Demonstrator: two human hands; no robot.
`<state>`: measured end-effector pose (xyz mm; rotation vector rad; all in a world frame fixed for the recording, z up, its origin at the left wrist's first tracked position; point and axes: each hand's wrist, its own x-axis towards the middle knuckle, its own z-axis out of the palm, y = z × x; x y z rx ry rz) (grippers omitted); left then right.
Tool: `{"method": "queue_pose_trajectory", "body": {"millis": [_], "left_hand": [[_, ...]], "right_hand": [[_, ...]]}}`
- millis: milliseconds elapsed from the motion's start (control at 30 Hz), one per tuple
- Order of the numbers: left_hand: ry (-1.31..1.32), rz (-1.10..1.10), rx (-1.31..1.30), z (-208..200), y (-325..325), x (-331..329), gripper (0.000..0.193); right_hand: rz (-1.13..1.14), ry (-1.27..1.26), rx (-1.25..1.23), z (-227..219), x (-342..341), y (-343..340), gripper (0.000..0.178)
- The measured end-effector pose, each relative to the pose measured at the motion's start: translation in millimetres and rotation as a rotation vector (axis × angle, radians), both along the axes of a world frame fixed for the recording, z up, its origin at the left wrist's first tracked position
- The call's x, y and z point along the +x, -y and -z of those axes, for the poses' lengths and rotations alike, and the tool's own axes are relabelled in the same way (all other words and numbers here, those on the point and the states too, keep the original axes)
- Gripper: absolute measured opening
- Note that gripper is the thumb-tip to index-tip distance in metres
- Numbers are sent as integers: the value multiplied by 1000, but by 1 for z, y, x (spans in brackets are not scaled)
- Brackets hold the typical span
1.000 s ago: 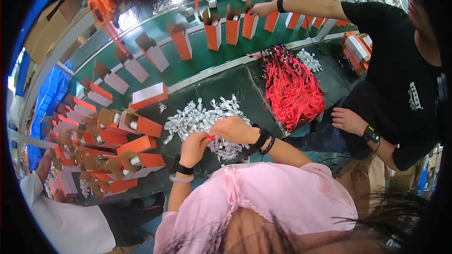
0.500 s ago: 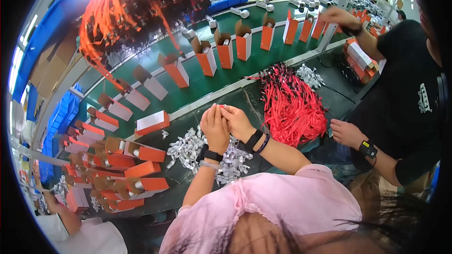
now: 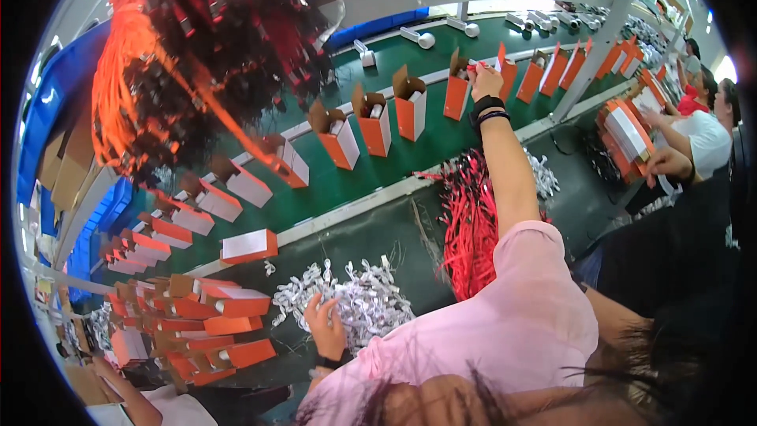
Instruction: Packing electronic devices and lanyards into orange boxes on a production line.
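Observation:
My right arm stretches out over the green conveyor belt. At its end, my right hand pinches a small red piece, too small to name, at the top of an open orange-and-white box. My left hand is low at the near edge of a pile of small clear-and-white pieces, fingers apart and curved, and I see nothing held in it. A heap of red straps with black ends lies under my right forearm.
Open boxes stand in a row along the belt. More boxes lie stacked at left, beside a closed box. Orange and dark red straps hang overhead at upper left. A metal post rises at right, near a co-worker's dark sleeve.
My hands were together above the pile around something red. My right hand has since reached far right to a box on the belt, and my left has dropped back. The co-worker's arm left the belt.

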<state>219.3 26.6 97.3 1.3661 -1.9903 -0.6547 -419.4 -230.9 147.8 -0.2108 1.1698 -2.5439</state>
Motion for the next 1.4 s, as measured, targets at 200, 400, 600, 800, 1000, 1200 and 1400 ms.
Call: {"method": "queue_pose_trajectory", "body": {"millis": [200, 400, 600, 800, 1000, 1200, 1400], "left_hand": [[66, -65, 105, 14, 2, 3, 25], [40, -70, 156, 20, 13, -6, 22], [-19, -66, 288, 19, 8, -9, 22], [4, -30, 246, 13, 2, -6, 25], [52, 138, 46, -1, 7, -37, 27], [-79, 783, 167, 14, 5, -118, 15], [170, 653, 61, 67, -28, -175, 36]], "right_hand": [[363, -778, 698, 32, -5, 45, 6], [160, -1531, 1179, 27, -3, 32, 24], [16, -1820, 1466, 19, 9, 12, 40], [329, -1755, 1176, 33, 10, 14, 50], [418, -1869, 1154, -45, 44, -17, 22], [390, -1904, 1127, -170, 83, -116, 16], [434, -2182, 705, -254, 189, -242, 16]]}}
